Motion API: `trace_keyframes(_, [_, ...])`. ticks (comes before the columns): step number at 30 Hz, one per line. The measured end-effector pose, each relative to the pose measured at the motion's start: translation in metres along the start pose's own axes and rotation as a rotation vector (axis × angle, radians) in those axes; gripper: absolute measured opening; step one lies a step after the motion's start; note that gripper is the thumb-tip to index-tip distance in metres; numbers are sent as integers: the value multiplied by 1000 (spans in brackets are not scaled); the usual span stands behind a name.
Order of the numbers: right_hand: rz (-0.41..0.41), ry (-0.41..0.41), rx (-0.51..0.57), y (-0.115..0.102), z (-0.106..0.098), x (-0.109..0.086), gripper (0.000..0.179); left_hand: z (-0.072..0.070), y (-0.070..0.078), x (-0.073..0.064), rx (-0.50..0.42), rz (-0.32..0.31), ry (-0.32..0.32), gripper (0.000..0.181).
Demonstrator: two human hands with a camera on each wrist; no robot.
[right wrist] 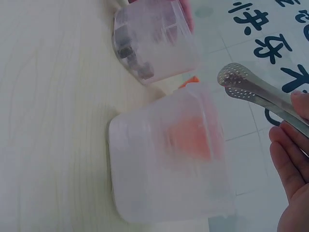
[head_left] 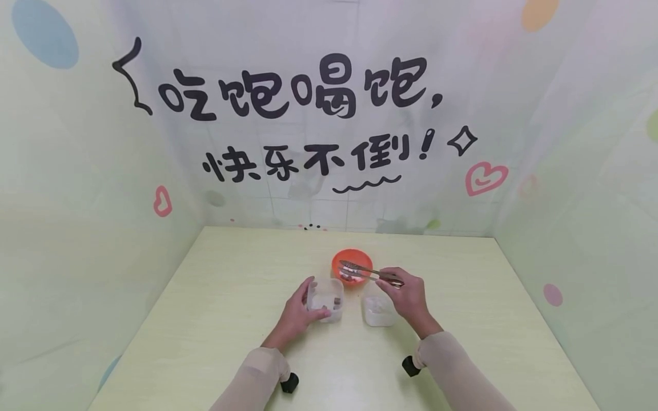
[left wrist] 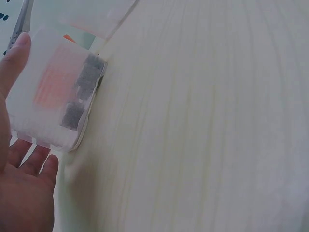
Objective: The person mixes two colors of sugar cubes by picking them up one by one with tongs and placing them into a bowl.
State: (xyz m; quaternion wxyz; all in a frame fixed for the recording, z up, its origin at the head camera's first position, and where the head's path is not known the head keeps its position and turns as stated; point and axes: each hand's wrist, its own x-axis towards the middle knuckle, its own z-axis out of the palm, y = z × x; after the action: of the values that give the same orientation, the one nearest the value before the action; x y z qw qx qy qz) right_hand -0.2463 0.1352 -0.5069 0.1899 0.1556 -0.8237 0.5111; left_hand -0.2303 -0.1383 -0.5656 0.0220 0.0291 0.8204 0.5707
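Right hand (head_left: 409, 294) pinches tongs (right wrist: 265, 92) over orange bowl (head_left: 354, 254); left hand (head_left: 297, 314) grips left tub (head_left: 324, 298); apparently tong-pickup step; controlled squeeze needed next.

The left hand (head_left: 298, 315) grips a tub (head_left: 321, 298), with a bowl (head_left: 354, 254) at the tub's one o'clock and a second tub (head_left: 379, 318) at its three, while the right hand (head_left: 409, 294), at the bowl's four o'clock, holds tongs (head_left: 354, 265) over it.
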Motion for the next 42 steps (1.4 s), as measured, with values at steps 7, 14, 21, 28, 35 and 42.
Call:
trace_keyframes(7, [-33,-66,100,-11,3,-1,17,0,1,0,-1,4,0,97])
trace_keyframes(14, [14,-192,94,-15,5,-2,20,-1,1,0,-9,8,-7,98])
trace_keyframes(21, [39,-312,44,-15,9,-3,19,-1,2,-1,-29,7,-11,99])
trace_keyframes(28, [73,-403,12,-16,13,-1,20,-1,0,-1,-16,16,-11,100])
trace_keyframes(35, [65,-462,-43,-18,16,1,20,-2,-1,0,-8,31,-11,102])
trace_keyframes(42, [50,-506,-90,-26,19,5,18,-1,-1,0,-1,22,-12,103])
